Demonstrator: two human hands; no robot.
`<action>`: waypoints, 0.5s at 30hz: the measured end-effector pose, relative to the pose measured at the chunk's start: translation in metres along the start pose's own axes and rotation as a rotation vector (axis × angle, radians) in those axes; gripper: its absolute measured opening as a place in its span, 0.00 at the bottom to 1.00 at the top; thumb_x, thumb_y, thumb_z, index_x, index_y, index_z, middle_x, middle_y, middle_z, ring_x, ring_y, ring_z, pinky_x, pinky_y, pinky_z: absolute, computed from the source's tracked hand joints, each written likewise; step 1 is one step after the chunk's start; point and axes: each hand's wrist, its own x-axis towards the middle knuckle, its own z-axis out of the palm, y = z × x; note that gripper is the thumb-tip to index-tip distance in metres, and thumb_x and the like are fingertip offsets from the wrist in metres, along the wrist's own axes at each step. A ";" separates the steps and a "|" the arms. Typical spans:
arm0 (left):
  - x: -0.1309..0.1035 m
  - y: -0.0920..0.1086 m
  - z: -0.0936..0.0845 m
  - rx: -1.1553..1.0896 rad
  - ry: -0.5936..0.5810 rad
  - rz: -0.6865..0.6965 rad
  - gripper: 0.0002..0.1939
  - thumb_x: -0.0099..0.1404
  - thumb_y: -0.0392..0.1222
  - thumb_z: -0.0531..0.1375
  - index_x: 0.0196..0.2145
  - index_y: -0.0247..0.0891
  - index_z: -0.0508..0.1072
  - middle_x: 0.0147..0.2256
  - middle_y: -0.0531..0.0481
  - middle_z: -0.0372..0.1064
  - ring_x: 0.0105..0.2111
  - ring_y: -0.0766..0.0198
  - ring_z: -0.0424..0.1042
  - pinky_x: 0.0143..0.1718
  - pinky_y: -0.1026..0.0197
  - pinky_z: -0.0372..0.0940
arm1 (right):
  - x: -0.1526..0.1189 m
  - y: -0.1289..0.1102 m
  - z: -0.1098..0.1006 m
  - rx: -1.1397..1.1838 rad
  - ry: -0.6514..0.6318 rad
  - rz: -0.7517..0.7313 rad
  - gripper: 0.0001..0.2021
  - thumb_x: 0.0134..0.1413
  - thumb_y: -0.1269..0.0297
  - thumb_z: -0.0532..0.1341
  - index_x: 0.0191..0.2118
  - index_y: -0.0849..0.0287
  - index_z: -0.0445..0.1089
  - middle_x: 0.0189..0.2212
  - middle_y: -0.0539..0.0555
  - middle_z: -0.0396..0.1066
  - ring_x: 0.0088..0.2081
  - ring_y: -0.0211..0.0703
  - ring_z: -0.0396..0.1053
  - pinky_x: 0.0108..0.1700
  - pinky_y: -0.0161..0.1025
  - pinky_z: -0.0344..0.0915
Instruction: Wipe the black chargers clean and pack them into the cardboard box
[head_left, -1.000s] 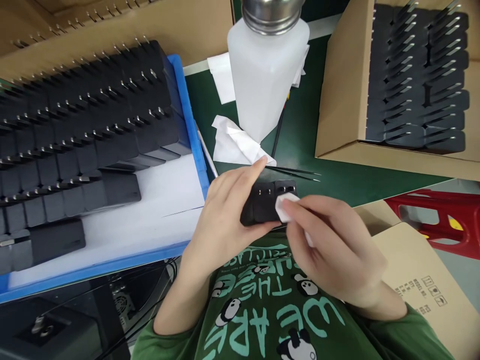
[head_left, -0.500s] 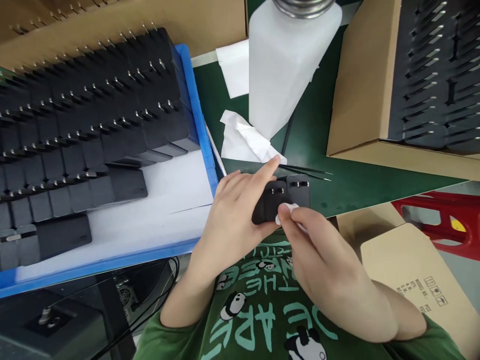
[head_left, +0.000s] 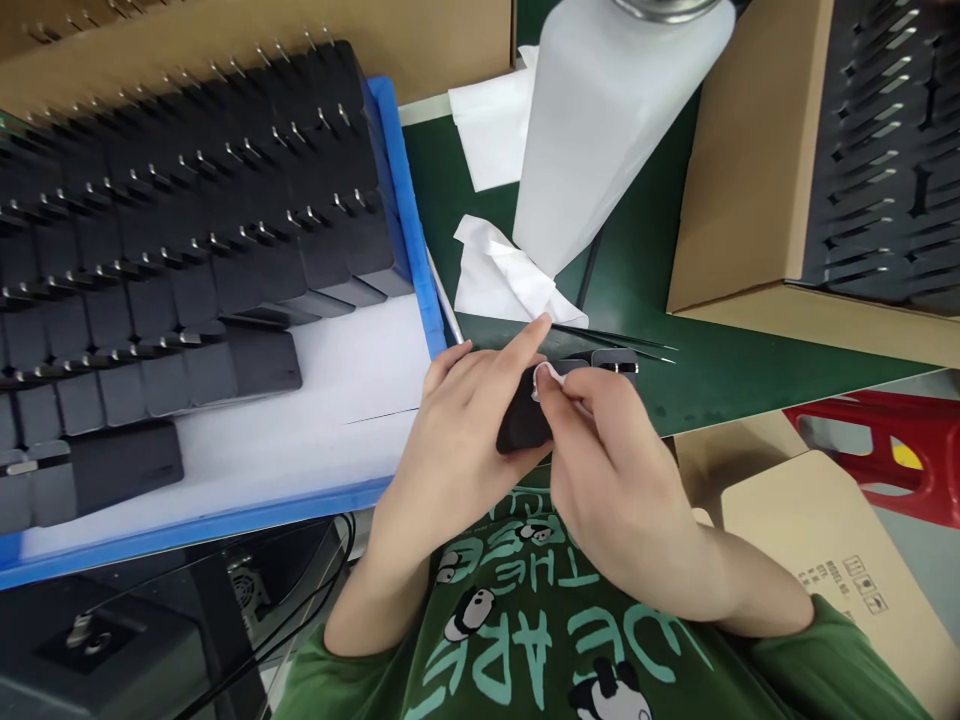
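Largest, the green tabletop (head_left: 720,350). At left, a blue-rimmed plastic tray (head_left: 410,200) with rows of black pronged pieces (head_left: 247,250); at right, a brown cardboard box (head_left: 750,170) of similar pieces. Between, a translucent white plastic bottle (head_left: 615,130). Smaller, a bare right hand (head_left: 626,490), pinching; opposite, a bare left hand (head_left: 457,430), curled in a grasp. Just beside the bottle's base, a crumpled white cloth (head_left: 491,278). At the tabletop's near edge, a black boxy plastic block (head_left: 520,420), held at its left side between left thumb and fingers. Behind the right fingers, a second black block (head_left: 611,357); contact between blocks hidden. Probably stiff, fairly light, smooth enough to slip; best held by the flat sides, clear of bendable prongs. Beyond, slim black tweezers (head_left: 637,342). Smallest, a soft white wad (head_left: 540,380) between right thumb and forefinger, over the held block.
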 end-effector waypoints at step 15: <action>-0.008 -0.006 -0.013 0.006 -0.030 -0.045 0.48 0.65 0.45 0.69 0.73 0.47 0.45 0.62 0.46 0.68 0.64 0.51 0.65 0.72 0.46 0.45 | -0.020 0.010 -0.056 0.067 -0.095 -0.071 0.27 0.60 0.80 0.60 0.64 0.61 0.67 0.45 0.60 0.71 0.43 0.45 0.75 0.42 0.37 0.78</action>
